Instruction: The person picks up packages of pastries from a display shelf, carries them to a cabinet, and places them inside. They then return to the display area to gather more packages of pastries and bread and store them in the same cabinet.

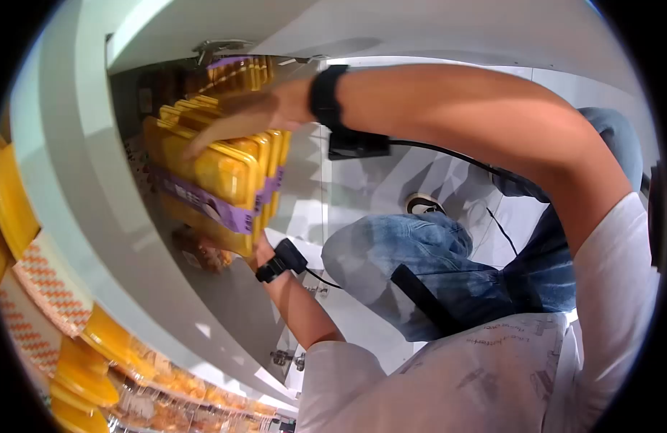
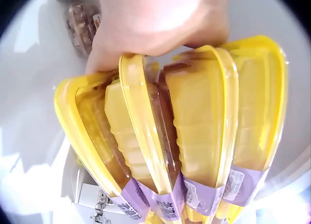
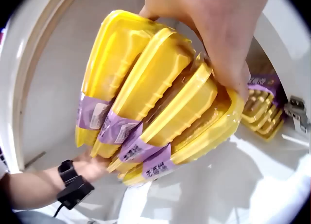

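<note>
Several yellow trays (image 1: pixel 218 180) with clear lids and purple bands stand side by side as one fanned bundle inside a white cabinet. My right hand (image 1: pixel 258 115) grips their upper end, its fingers spread across the bundle. At the lower end my left hand (image 1: pixel 260 252) holds them, its fingers mostly hidden behind the trays. The left wrist view shows the left hand (image 2: pixel 160 22) curled over the ends of the trays (image 2: pixel 199 122). In the right wrist view, the right hand (image 3: pixel 209 30) spans the trays (image 3: pixel 150 98), with the left hand (image 3: pixel 92 166) at their opposite end.
More yellow trays (image 3: pixel 262 110) are deeper in the cabinet, near a metal hinge (image 3: pixel 297 113). A small clear pack of brown items (image 2: pixel 83 29) lies beyond the left hand. Outside the curved cabinet wall (image 1: pixel 92 180) are displayed food packs (image 1: pixel 110 335). Bent knees (image 1: pixel 391 252) are close by.
</note>
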### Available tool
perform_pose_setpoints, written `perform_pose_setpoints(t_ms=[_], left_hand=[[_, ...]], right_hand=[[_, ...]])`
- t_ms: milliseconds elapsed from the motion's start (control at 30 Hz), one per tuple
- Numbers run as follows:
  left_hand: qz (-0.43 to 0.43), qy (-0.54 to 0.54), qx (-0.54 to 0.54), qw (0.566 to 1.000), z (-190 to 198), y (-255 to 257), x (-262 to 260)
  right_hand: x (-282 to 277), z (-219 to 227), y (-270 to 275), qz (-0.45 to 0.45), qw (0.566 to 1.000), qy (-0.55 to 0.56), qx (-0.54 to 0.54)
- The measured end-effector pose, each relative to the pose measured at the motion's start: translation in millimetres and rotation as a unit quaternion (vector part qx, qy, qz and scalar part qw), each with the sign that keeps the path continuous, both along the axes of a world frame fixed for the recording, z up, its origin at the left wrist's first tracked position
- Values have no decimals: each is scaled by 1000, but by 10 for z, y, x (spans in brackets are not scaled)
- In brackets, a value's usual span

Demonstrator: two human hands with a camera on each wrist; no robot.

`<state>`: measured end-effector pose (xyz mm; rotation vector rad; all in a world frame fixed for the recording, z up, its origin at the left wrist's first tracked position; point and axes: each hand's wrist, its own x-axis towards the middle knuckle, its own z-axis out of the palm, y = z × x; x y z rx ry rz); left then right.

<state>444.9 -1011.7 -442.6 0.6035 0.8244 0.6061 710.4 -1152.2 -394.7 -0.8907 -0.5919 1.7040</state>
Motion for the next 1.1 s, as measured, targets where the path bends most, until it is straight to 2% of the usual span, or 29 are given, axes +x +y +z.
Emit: perform_pose_setpoints(t_ms=[67, 100, 167, 300, 367, 433, 500, 567, 633, 667, 700, 767, 800, 833, 1000, 1100], left_hand=[[-6, 2, 22, 1000, -68, 84, 101], [-9, 1, 28, 1000, -91, 135, 150], [-10, 3, 34, 999, -155, 257, 185], [-28, 14, 51, 998, -321, 260, 323], [-35, 16, 55, 998, -407, 302, 420], [-46, 13, 62, 997, -461, 328, 495], [-54, 16, 72, 996, -501, 343, 583], [-65, 17, 81, 994, -528, 341, 646], [-71, 19, 88, 993, -533, 338, 700], [-69, 24, 92, 993, -575, 373, 751], [-70, 22, 95, 993, -574, 384, 772], [-76, 20, 104, 992, -551, 401, 800], [-77, 20, 106, 991, -546, 419, 812], [-79, 20, 108, 991, -533, 417, 822], [-76, 20, 139, 987, -479, 452, 924], [-73, 15, 167, 983, -383, 438, 974]], right_hand=[[164, 137, -68, -73, 981, -176, -23], [186, 123, 22, -76, 980, -182, -20], [189, 99, 451, -131, 948, -289, 5], [265, -78, 755, -152, 940, -304, -32], [306, -137, 909, -153, 922, -350, -65], [297, -75, 904, -157, 914, -370, -61], [332, -31, 836, -144, 929, -341, -23], [367, 70, 723, -109, 933, -342, -35], [407, -13, 667, -201, 891, -406, -8], [445, -155, 670, -254, 909, -331, 6], [453, -210, 698, -254, 908, -333, 8], [483, -355, 775, -190, 953, -228, -55], [467, -456, 828, -232, 946, -226, 10], [460, -502, 853, -236, 945, -225, 15], [512, -841, 862, -274, 936, -216, -55], [329, -960, 769, -338, 908, -221, -110]])
